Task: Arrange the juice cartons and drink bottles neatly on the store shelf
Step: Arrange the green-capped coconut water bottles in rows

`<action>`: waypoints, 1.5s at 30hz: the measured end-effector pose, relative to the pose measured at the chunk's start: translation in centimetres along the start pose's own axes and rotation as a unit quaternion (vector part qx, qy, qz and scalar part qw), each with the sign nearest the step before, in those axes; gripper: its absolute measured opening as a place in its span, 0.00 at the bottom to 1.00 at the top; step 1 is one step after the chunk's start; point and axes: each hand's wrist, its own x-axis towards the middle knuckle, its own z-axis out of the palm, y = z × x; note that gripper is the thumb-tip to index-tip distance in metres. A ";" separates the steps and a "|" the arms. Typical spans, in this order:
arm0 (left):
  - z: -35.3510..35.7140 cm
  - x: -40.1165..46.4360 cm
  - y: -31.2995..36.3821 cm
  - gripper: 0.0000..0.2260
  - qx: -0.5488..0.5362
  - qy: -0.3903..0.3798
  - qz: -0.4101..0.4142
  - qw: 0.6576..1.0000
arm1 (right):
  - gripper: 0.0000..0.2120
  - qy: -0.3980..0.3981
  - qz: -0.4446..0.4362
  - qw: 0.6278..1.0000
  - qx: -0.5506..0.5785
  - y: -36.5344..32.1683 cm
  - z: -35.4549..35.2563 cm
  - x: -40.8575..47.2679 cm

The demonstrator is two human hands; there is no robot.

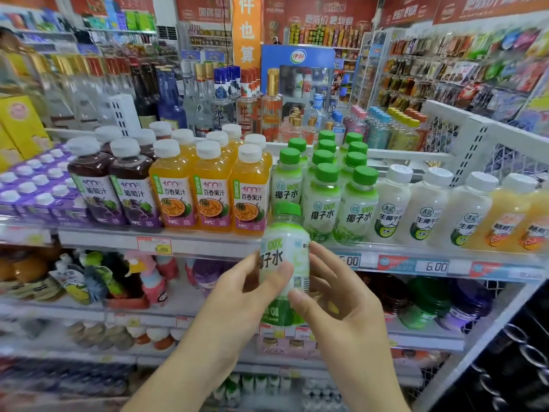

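You hold a green-capped bottle just before the shelf, left hand and right hand gripping its slick midsection; full, probably heavyish, rigid plastic.

lower shelf goods blurred

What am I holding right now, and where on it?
A green-capped coconut water bottle, held by its body: left hand on the label, right hand on its other side.

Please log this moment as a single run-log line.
phase: facing bottle | left hand: grips coconut water bottle | right hand: grips same bottle | position: before shelf edge, off shelf
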 end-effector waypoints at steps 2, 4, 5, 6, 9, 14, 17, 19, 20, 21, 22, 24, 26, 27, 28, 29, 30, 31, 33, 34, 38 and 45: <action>-0.3 0.1 -0.2 0.21 -0.026 0.017 0.000 1.000 | 0.27 0.009 -0.010 1.000 0.016 0.0 -0.3 -0.4; -0.5 -0.1 -0.4 0.23 -0.066 0.035 -0.007 0.997 | 0.26 0.020 -0.019 0.999 0.026 0.0 -0.8 -0.7; -0.6 -0.1 -0.5 0.24 -0.082 0.040 -0.009 0.996 | 0.25 0.023 -0.021 0.999 0.027 0.1 -1.0 -0.7; -0.6 -0.3 -0.6 0.25 -0.094 0.045 -0.010 0.995 | 0.25 0.020 -0.017 0.999 0.028 0.1 -1.1 -0.6; 0.0 -0.5 -1.0 0.24 -0.118 0.053 -0.016 0.992 | 0.25 -0.032 0.011 0.999 0.029 -0.1 -1.2 -0.3; 0.6 -0.3 -1.5 0.15 -0.086 0.005 -0.042 0.995 | 0.27 -0.042 0.025 0.998 0.032 -0.4 -1.2 -0.2; 0.5 -0.2 -1.3 0.17 -0.066 -0.042 -0.046 0.996 | 0.29 -0.023 0.011 1.000 -0.008 -0.1 -1.1 -0.4; 0.2 0.0 -1.3 0.17 -0.054 -0.054 -0.041 0.996 | 0.31 -0.027 -0.001 0.999 -0.021 0.2 -1.2 -0.5; 0.0 0.1 -1.2 0.17 -0.055 -0.053 -0.040 0.996 | 0.32 -0.035 -0.007 0.999 -0.022 0.3 -1.2 -0.6; -0.2 0.1 -1.2 0.17 -0.060 -0.049 -0.041 0.996 | 0.33 -0.042 -0.011 0.999 -0.021 0.4 -1.3 -0.7; -0.4 0.1 -1.1 0.17 -0.069 -0.044 -0.043 0.996 | 0.33 -0.047 -0.012 0.999 -0.015 0.5 -1.4 -0.8; -0.7 0.1 -0.9 0.16 -0.094 -0.039 -0.041 0.994 | 0.32 -0.040 -0.017 0.999 0.003 0.7 -1.7 -0.8; -0.7 0.1 -1.0 0.17 -0.126 -0.022 -0.033 0.991 | 0.29 -0.024 -0.022 0.999 0.022 1.0 -2.1 -0.7; -0.7 0.2 -1.1 0.18 -0.141 -0.010 -0.033 0.989 | 0.28 -0.020 -0.018 0.999 0.031 1.1 -2.1 -0.6; -0.7 0.2 -1.2 0.19 -0.156 -0.002 -0.035 0.987 | 0.27 -0.021 -0.012 0.999 0.033 1.2 -2.1 -0.5; -0.6 0.3 -1.4 0.20 -0.167 0.004 -0.038 0.985 | 0.28 -0.028 -0.010 0.999 0.028 1.3 -2.0 -0.4; -0.5 0.4 -1.6 0.20 -0.173 0.006 -0.041 0.984 | 0.28 -0.038 -0.011 0.999 0.019 1.3 -1.8 -0.4; -0.4 0.4 -1.7 0.20 -0.169 0.007 -0.042 0.985 | 0.28 -0.044 -0.013 0.999 0.014 1.5 -1.7 -0.5; -0.2 0.5 -1.9 0.17 -0.130 0.000 -0.039 0.991 | 0.27 -0.040 -0.013 0.999 0.015 1.5 -1.4 -0.6; -0.2 0.5 -1.9 0.17 -0.104 -0.008 -0.037 0.994 | 0.27 -0.034 -0.012 0.999 0.013 1.5 -1.3 -0.6; -0.1 0.8 -1.6 0.18 -0.041 -0.063 -0.044 0.996 | 0.30 -0.012 -0.020 1.000 -0.017 1.7 -1.1 -0.4; -0.5 1.4 -1.6 0.20 -0.016 -0.039 -0.032 0.999 | 0.31 -0.033 -0.067 0.995 -0.061 1.9 -1.4 -0.3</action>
